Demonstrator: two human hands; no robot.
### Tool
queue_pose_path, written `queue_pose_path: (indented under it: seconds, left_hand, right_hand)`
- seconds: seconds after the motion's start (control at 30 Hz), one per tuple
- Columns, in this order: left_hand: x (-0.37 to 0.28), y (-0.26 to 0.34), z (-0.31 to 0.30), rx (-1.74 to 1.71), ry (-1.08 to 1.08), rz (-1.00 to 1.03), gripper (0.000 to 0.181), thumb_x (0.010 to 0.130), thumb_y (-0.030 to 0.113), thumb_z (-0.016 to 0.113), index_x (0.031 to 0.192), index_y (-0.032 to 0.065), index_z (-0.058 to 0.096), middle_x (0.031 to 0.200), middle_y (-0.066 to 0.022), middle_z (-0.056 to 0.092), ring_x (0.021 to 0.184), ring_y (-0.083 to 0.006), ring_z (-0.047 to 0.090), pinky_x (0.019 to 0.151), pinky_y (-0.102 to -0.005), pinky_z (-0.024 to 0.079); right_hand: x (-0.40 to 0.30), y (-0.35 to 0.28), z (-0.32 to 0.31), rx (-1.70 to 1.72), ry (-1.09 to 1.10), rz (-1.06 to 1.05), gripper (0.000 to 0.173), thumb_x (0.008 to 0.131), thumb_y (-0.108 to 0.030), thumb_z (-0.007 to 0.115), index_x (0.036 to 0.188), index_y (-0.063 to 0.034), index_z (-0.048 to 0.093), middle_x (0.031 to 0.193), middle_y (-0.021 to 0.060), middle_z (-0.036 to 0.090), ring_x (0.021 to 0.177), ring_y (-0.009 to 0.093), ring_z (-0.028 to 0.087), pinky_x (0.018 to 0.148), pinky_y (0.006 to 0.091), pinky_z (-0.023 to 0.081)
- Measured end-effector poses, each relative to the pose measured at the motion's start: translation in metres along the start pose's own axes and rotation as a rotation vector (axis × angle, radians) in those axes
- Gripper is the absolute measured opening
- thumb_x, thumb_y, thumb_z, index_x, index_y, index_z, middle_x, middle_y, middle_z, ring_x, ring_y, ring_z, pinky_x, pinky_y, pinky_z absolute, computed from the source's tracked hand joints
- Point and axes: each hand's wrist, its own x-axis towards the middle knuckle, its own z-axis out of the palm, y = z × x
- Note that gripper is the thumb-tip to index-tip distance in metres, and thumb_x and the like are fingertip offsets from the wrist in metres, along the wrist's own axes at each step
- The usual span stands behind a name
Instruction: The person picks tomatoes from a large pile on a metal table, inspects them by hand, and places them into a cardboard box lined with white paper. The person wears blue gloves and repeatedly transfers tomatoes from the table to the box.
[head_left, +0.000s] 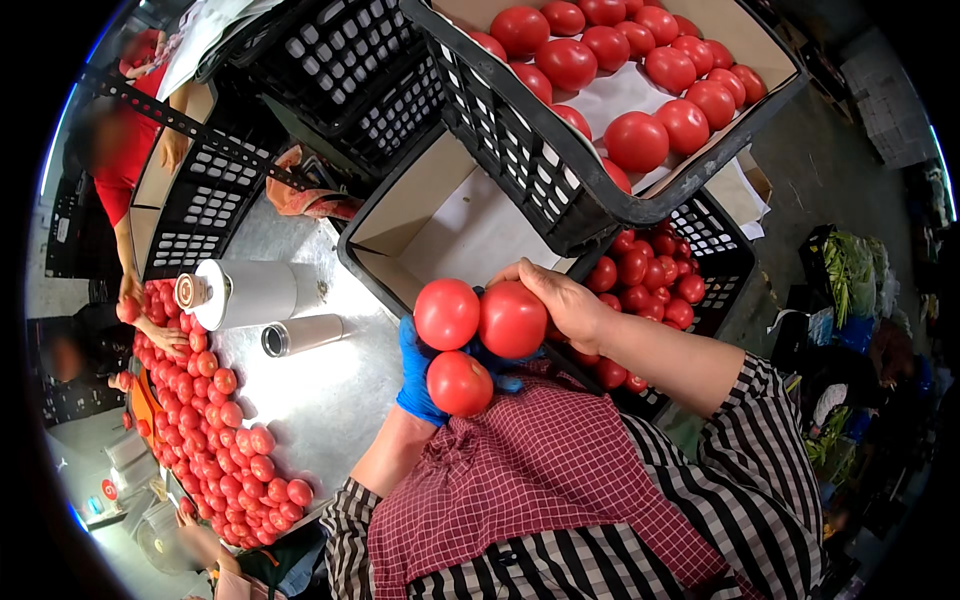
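Observation:
My left hand (421, 379), in a blue glove, cups several red tomatoes close to my chest; one tomato (446, 313) lies at the upper left and another (460, 383) below it. Bare fingers of my right hand (559, 304) are closed around a tomato (513, 319) beside them. Just beyond both hands is a black plastic crate (367, 259) lined with cardboard and white paper. A stacked black crate (660, 206) at the top holds rows of tomatoes on paper. Under my right forearm, loose tomatoes (652, 277) fill a lower crate.
A heap of tomatoes (217, 442) covers the left part of the metal table (330, 420). On it also stand a white container (259, 294) and a steel-rimmed flask (304, 335). Co-workers reach in at the far left. More black crates (337, 67) are stacked beyond the table.

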Motion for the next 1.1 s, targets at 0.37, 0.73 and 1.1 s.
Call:
queue_pose_path:
  seconds: [0.37,0.73,1.1]
  left_hand:
    - [-0.004,0.001,0.001,0.07,0.159,-0.002,0.085,0.085,0.075,0.046,0.148,0.0184,0.037,0.152,-0.0143,0.036,0.133,-0.0475,0.042,0.09,-0.071,0.046]
    - [-0.004,0.002,0.02,0.032,0.127,0.038,0.073,0.089,0.066,0.044,0.144,0.0164,0.042,0.148,-0.0154,0.042,0.131,-0.046,0.045,0.09,-0.0686,0.048]
    - [-0.011,0.011,0.013,0.182,0.299,0.088,0.072,0.09,0.065,0.043,0.14,0.0144,0.044,0.142,-0.0175,0.046,0.125,-0.0467,0.049,0.086,-0.067,0.05]
  right_hand:
    - [-0.001,-0.002,-0.002,-0.327,-0.238,-0.253,0.045,0.103,-0.039,0.047,0.137,-0.0089,0.044,0.127,0.0078,0.053,0.121,0.015,0.047,0.106,0.0322,0.037]
    - [-0.071,-0.135,0.03,-1.301,-0.195,-1.05,0.038,0.083,-0.022,0.074,0.118,-0.01,0.063,0.11,0.0092,0.066,0.087,0.022,0.067,0.07,0.035,0.055]
    - [0.075,-0.288,-0.084,-1.801,0.269,-0.377,0.055,0.084,-0.024,0.066,0.136,-0.0154,0.05,0.123,0.0166,0.056,0.114,0.033,0.057,0.093,0.0427,0.049]
